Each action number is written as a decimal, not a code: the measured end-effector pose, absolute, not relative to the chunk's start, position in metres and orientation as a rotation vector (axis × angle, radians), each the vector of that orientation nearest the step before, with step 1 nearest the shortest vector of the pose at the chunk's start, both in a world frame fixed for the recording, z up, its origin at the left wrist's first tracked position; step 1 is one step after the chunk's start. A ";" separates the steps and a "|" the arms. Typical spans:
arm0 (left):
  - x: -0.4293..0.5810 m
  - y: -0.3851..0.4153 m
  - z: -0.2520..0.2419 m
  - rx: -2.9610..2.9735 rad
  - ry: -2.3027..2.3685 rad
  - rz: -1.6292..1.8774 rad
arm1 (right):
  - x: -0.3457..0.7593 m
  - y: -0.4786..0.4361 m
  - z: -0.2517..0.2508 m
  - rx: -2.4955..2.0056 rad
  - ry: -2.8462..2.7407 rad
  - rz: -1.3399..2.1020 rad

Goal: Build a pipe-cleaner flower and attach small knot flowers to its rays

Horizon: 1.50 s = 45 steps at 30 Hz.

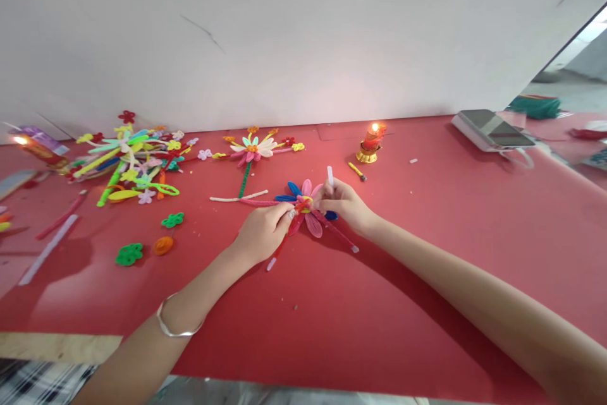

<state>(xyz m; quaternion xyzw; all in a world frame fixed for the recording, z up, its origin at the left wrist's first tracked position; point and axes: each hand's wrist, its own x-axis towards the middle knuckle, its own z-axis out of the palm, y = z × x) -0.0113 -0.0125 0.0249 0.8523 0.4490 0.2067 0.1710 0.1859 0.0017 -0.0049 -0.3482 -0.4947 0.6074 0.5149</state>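
A pipe-cleaner flower [313, 224] with pink and blue petals and a yellow ring at its middle lies on the red table. My left hand [265, 228] is closed at the flower's left side, its fingertips pinching a red pipe cleaner [284, 243] by the centre. My right hand [348, 203] is closed around a short whitish glue stick [330, 174], which points up out of the fist. Its fingertips are at the flower's right side and cover some petals. A dark pink pipe cleaner [339, 233] with a pale tip runs out below my right hand.
Behind my right hand burns a red candle [374, 138] on a gold base, near a yellow stub [356, 171]. A finished flower [252, 149], a pile of pipe-cleaner flowers [128, 158] and a second lit candle [42, 153] stand left. A phone-like device [493, 130] is at right.
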 end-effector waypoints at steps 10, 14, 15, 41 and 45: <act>-0.017 -0.001 0.024 1.841 1.169 0.791 | 0.201 0.018 -0.013 -0.829 -0.861 1.547; -0.018 0.001 0.024 1.895 1.206 0.793 | 0.206 0.021 -0.012 -0.869 -0.887 1.519; -0.019 0.001 0.025 1.932 1.221 0.791 | 0.207 0.022 -0.012 -0.883 -0.902 1.507; -0.009 -0.021 0.029 2.619 1.564 0.122 | 0.199 0.009 -0.011 -1.045 -1.588 1.599; -0.008 -0.027 0.031 2.725 1.609 0.171 | 0.195 0.006 -0.012 -1.055 -1.558 1.575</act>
